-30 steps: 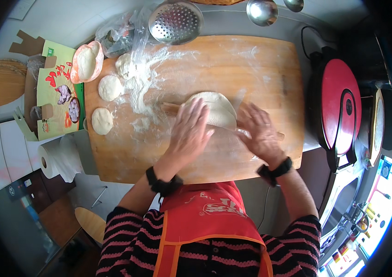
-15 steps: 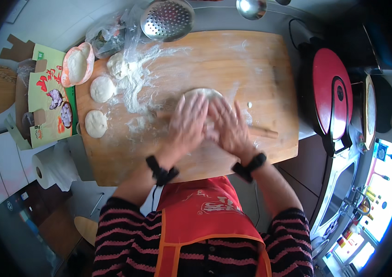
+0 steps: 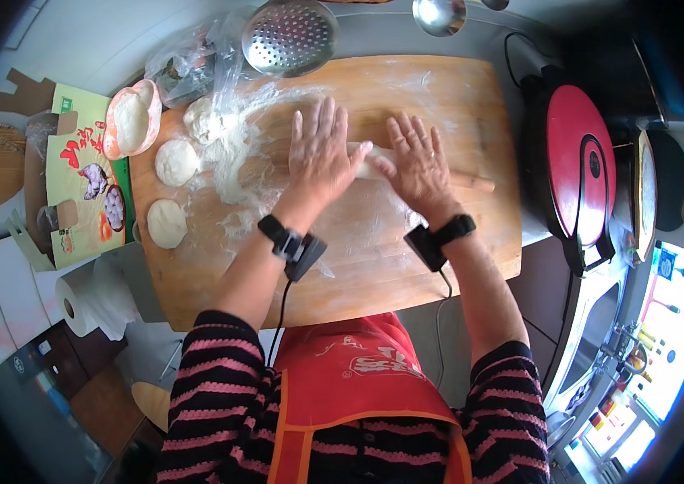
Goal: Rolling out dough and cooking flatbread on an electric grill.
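My left hand (image 3: 320, 157) lies flat and open, fingers stretched away from me, over the left part of a rolling pin. Its wooden end (image 3: 473, 183) sticks out past my right hand (image 3: 421, 168), which is also open with fingers spread. Between my thumbs a strip of white dough (image 3: 369, 167) shows on the pin, apparently wrapped around it; the rest is hidden under my palms. Both hands rest on a floured wooden board (image 3: 358, 274). To the left sit pale dough balls, one (image 3: 177, 162) above a flatter one (image 3: 167, 223), and another lump (image 3: 209, 121) beside loose flour (image 3: 233, 165).
A pink bowl of flour (image 3: 132, 119) and a printed carton (image 3: 84, 177) stand left of the board. A plastic bag (image 3: 189, 68) and a metal strainer (image 3: 289, 36) lie behind it. A red electric griddle (image 3: 575, 161) stands right; a paper roll (image 3: 92, 298) is lower left.
Both hands have slid farther away from me and spread slightly apart, from blurred motion to a clearer view. The rolling pin moved away with them; the round dough edge no longer shows beyond my fingers.
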